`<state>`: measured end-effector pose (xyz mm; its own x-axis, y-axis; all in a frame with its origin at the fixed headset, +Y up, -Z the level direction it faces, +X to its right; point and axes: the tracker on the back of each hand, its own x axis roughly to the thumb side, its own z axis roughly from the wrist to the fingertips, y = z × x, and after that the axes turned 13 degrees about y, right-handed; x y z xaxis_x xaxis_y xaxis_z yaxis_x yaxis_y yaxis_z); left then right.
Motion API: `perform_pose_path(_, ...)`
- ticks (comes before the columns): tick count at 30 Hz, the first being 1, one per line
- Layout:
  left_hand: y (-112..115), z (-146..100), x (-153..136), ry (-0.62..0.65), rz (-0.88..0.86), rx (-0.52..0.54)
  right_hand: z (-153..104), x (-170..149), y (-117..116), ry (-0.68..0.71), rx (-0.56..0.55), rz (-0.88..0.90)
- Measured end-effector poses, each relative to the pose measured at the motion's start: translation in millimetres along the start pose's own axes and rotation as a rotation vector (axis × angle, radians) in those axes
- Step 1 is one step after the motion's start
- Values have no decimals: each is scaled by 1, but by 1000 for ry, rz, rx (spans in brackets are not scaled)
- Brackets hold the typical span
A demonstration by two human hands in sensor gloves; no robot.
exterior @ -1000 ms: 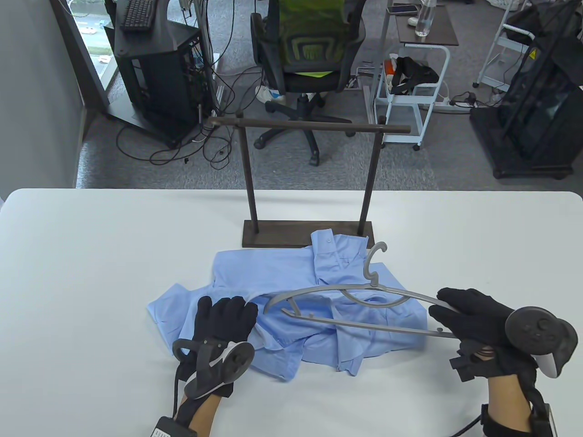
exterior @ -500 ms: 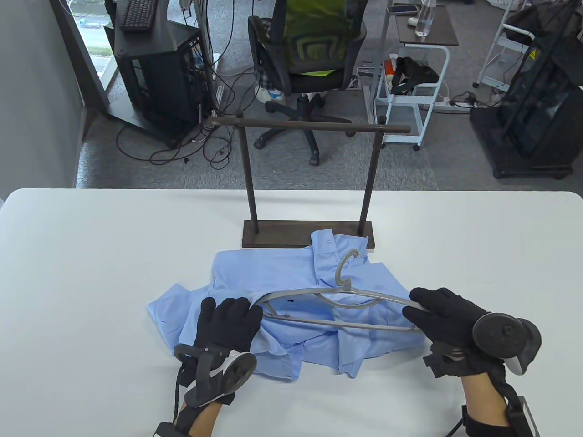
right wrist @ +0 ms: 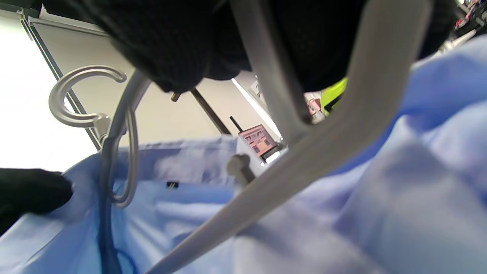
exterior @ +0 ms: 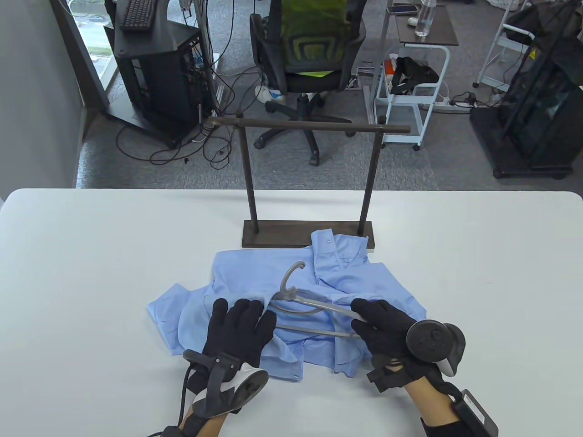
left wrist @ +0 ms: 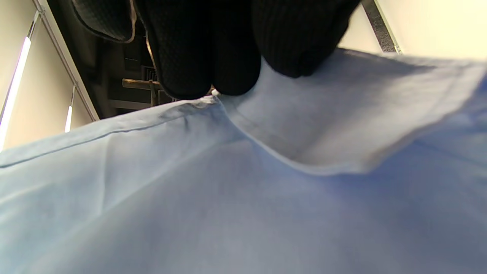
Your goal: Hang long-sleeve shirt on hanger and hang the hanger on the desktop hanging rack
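The light blue long-sleeve shirt [exterior: 346,282] lies crumpled on the white table [exterior: 91,255], just in front of the dark rack [exterior: 309,125]. My right hand [exterior: 378,321] grips the right end of the grey hanger [exterior: 319,306]; its hook [exterior: 291,275] points away from me. The hanger's left end is hidden under shirt fabric beside my left hand [exterior: 239,325]. That hand rests on the shirt's left part and pinches a fold [left wrist: 289,125] between fingers and thumb. In the right wrist view the hanger [right wrist: 304,160] runs under my fingers [right wrist: 171,45] over the shirt [right wrist: 418,171].
The rack's base [exterior: 273,232] stands right behind the collar [exterior: 339,248]. Bare table stretches to both sides of the shirt. Beyond the far edge are an office chair [exterior: 309,59], a computer stand [exterior: 155,68] and a white cart [exterior: 410,91].
My right hand has slid the hanger leftward across the shirt, and its left end has gone under the fabric. My left hand has shifted slightly right and taken up the fabric edge.
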<state>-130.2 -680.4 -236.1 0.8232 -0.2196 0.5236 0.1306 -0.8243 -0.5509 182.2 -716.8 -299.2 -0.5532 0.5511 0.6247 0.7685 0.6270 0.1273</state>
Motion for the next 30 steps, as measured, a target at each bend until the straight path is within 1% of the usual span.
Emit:
perform_pose_path(3,0,0,3,17,-2,1,-1,0,-11,-9,22,40)
perform_pose_path(6,3,0,5,60,-53,-27,-4,-4,-18,-18,6,83)
perform_pose_path(8,5,-1,6,77,-106,-14,-6,-9,-21,-26,-15,107)
perform_pose_path(10,2,-2,7,91,-109,52,-9,-13,-23,-29,-38,139)
perform_pose_path(12,-8,-4,6,86,-62,118,-11,-16,-22,-22,-45,146)
perform_pose_path(14,-16,-6,2,46,-29,189,-10,-15,-21,0,-47,132)
perform_pose_path(15,-18,-7,-1,20,-20,195,-10,-14,-21,6,-44,129)
perform_pose_path(18,-11,-9,-14,-59,-6,152,-10,-12,-22,27,-41,116)
perform_pose_path(19,-6,-9,-20,-85,-25,110,-9,-10,-23,36,-35,112)
perform_pose_path(20,0,-10,-24,-99,-56,69,-9,-7,-23,51,-31,101)
perform_pose_path(24,15,-10,-30,-124,-122,14,-8,3,-26,105,-8,78)
perform_pose_path(27,20,-9,-28,-135,-142,20,-8,10,-29,136,12,43)
perform_pose_path(30,20,-10,-30,-151,-167,40,-7,13,-29,137,34,4)
